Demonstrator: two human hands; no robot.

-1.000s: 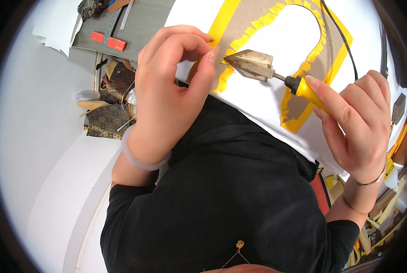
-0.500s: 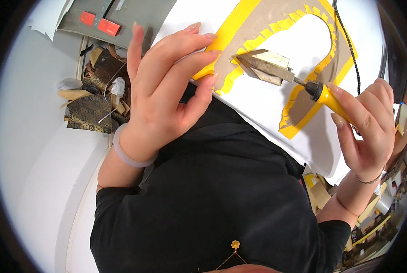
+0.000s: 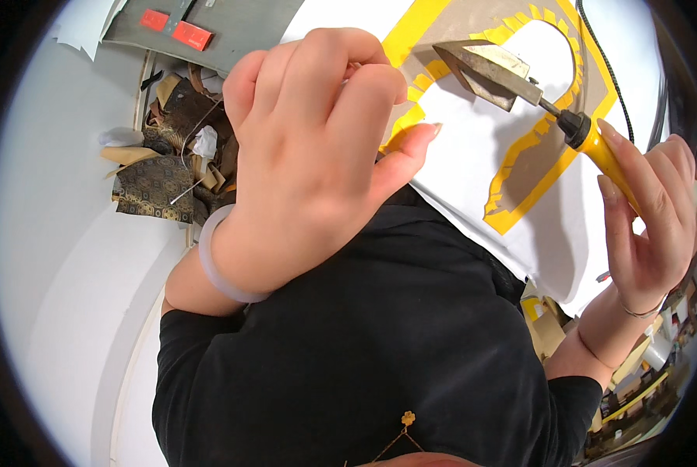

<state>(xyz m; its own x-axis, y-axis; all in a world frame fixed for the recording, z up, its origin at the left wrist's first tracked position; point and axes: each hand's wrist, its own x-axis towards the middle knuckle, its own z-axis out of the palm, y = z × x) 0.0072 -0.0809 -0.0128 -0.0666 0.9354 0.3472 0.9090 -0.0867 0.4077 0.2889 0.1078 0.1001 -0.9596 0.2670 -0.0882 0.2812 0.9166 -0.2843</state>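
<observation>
My right hand (image 3: 656,206) grips the yellow handle of a small electric iron (image 3: 492,74), whose pointed, wedge-like metal head tilts toward the upper left. Beneath it lies a grey-brown U-shaped piece (image 3: 524,167) edged with yellow strips; the strip along its inner curve is snipped into tabs. Whether the iron's head touches the piece I cannot tell. Over the left arm of the piece hovers my left hand (image 3: 309,128), fingers curled into a loose fist and thumb standing apart. Its fingertips are mostly hidden, and nothing shows in its grasp.
White material (image 3: 473,156) lies under the piece. A black cord (image 3: 609,78) runs at the upper right. Past my left hand are a dark grey board (image 3: 243,27) with red blocks (image 3: 191,35) and a heap of fabric and leather scraps (image 3: 158,183). Cluttered shelves stand at the lower right.
My left hand has curled its spread fingers and shifted right and up. The iron, in my right hand, has moved right and slightly up, away from the tabs on the left.
</observation>
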